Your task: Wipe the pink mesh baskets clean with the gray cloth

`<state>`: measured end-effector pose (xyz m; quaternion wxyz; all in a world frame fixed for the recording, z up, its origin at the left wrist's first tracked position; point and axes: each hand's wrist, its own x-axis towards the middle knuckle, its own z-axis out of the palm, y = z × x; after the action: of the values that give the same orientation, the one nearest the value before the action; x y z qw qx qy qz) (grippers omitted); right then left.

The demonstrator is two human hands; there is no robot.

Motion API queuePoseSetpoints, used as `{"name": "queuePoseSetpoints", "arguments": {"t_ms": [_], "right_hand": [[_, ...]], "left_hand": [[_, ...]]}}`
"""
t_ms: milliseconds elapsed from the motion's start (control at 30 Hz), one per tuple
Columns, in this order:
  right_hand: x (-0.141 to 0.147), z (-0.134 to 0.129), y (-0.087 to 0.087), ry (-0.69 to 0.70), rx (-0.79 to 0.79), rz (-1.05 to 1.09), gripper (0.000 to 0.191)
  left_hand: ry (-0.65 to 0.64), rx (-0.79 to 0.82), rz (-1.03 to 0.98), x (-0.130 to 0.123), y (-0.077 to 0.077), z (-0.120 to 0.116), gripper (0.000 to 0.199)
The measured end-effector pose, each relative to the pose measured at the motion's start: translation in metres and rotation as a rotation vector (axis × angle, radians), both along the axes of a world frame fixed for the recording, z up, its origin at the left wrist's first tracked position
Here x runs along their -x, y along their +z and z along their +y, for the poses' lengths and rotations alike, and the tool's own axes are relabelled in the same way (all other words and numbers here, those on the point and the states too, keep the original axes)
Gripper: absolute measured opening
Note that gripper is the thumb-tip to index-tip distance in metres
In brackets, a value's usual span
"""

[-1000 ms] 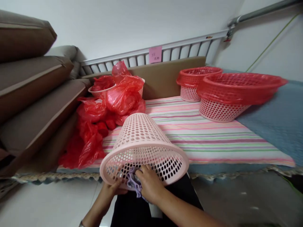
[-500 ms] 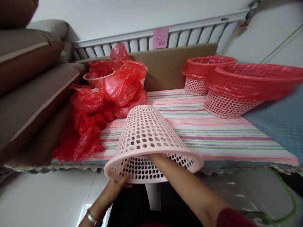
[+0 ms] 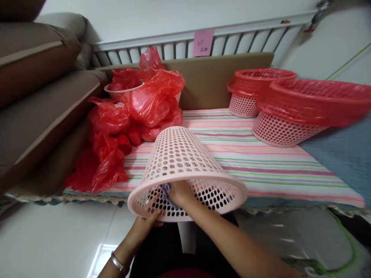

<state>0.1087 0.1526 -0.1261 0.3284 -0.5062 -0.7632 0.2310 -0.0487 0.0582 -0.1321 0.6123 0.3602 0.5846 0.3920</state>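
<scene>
A pale pink perforated plastic basket (image 3: 185, 154) lies tilted on its side, its wide mouth facing me. My left hand (image 3: 151, 218) grips the lower left of its rim, fingers curled over the edge and a silver bangle on the wrist. Through the mouth reaches my right hand (image 3: 180, 193), closed on a bunched purple-grey cloth (image 3: 167, 194) against the inside wall. The basket's rim hides part of that hand.
Red plastic bags (image 3: 156, 100) are heaped at the left on a striped cloth (image 3: 232, 154), beside stacked cushions (image 3: 37, 96). Two pink baskets lined with red bags, a smaller one (image 3: 243, 105) and a nearer one (image 3: 278, 129), stand at the right. A pink note (image 3: 203, 42) hangs behind.
My right hand has drawn back toward the basket's mouth and to the left, bringing the cloth into sight. My left hand keeps its hold on the rim.
</scene>
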Motion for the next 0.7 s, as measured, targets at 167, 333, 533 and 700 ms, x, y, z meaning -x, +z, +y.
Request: {"name": "queuePoseSetpoints", "arguments": {"t_ms": [167,333,533,700], "right_hand": [[-0.023,-0.085,-0.004,0.145,0.068,-0.168,0.028],[-0.033,-0.098,0.005,0.069,0.141,0.016,0.026],[0.001,-0.055,-0.002,0.099,-0.043,0.173,0.037],[0.016,0.018,-0.004,0.074,-0.043,0.14,0.042]], "left_hand": [[-0.042,-0.061,-0.041,0.0,-0.003,-0.003,0.089],[-0.086,-0.03,-0.128,0.005,-0.011,0.0,0.094],[-0.107,-0.028,0.01,0.01,-0.015,0.009,0.096],[-0.1,0.075,-0.002,0.01,0.0,0.005,0.098]]}}
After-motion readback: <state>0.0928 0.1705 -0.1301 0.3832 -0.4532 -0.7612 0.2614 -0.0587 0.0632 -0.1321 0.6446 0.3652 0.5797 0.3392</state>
